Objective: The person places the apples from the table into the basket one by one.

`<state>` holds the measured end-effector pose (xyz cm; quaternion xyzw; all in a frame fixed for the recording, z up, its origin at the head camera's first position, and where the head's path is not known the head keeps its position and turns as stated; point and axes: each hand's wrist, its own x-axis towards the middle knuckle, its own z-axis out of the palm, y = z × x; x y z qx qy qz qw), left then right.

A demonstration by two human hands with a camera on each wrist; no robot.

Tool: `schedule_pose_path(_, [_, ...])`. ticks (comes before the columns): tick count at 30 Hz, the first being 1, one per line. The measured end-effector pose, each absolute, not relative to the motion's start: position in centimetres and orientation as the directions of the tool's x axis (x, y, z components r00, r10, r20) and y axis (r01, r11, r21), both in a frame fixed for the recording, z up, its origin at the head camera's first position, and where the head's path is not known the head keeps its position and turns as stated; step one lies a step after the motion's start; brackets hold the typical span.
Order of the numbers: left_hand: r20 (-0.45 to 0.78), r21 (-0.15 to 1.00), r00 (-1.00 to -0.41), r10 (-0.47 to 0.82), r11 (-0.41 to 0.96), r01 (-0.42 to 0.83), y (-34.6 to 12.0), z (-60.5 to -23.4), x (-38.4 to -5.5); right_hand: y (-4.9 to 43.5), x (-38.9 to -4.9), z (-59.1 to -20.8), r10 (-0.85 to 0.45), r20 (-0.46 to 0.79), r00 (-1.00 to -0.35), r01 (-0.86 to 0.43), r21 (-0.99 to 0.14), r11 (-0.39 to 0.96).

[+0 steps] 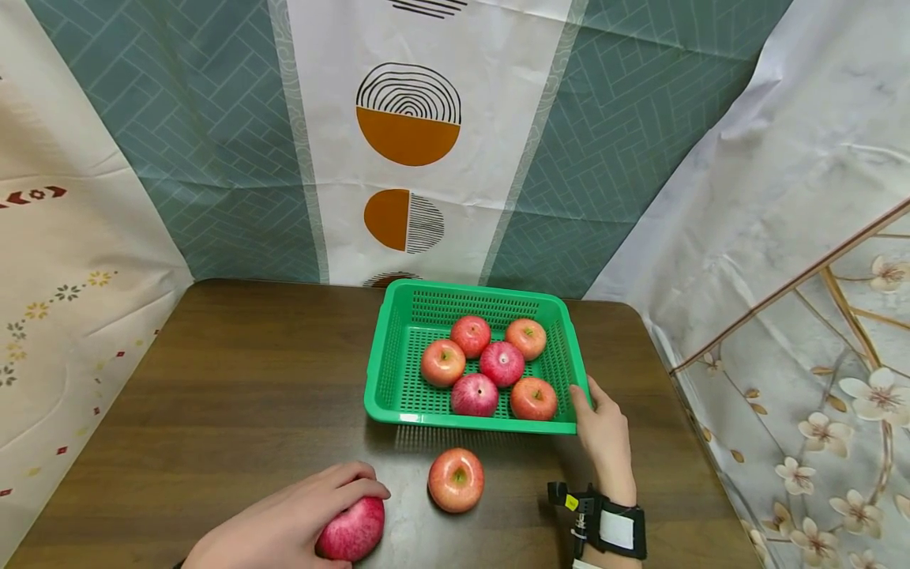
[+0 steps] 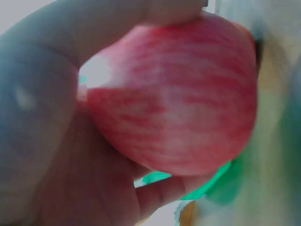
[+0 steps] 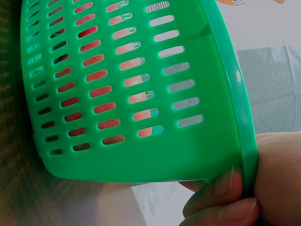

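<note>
In the head view my left hand (image 1: pixel 298 510) grips a dark red apple (image 1: pixel 353 529) near the table's front edge. The left wrist view shows thumb and fingers curled round this apple (image 2: pixel 174 99). My right hand (image 1: pixel 603 427) holds the near right corner of a green plastic basket (image 1: pixel 469 425). In the right wrist view its fingers (image 3: pixel 225 188) pinch the rim of the basket (image 3: pixel 207 155). Several red apples lie inside the basket, among them a darker one (image 1: pixel 475 395). A lighter red apple (image 1: pixel 456 480) sits on the table between the left hand and the basket.
The brown wooden table (image 1: pixel 249 379) extends left of the basket. A patterned curtain (image 1: pixel 419 174) hangs behind the table, with a floral cloth (image 1: pixel 817 442) along the right side. A black strap (image 1: pixel 620 528) with a small camera is round the right wrist.
</note>
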<state>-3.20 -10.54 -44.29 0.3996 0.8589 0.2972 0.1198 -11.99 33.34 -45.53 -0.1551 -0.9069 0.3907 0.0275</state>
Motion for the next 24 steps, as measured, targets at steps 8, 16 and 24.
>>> schedule_pose_path(8, [0.229, 0.579, -0.598, 0.768, 0.387, 0.718, -9.9, -40.9, -5.3, 33.2, -11.9, -45.4, 0.310, -0.074, -0.948, 0.267, -0.714, 0.647])
schedule_pose_path(16, [0.310, 0.618, -0.585, 0.749, 0.309, 0.723, -8.3, -38.4, -10.4, 33.3, -12.1, -45.4, 0.321, -0.074, -0.944, 0.273, -0.718, 0.640])
schedule_pose_path(24, [0.421, 0.645, -0.605, 0.676, 0.246, 0.723, -6.9, -39.3, -13.1, 33.4, -12.0, -45.4, 0.309, -0.079, -0.948, 0.269, -0.719, 0.641])
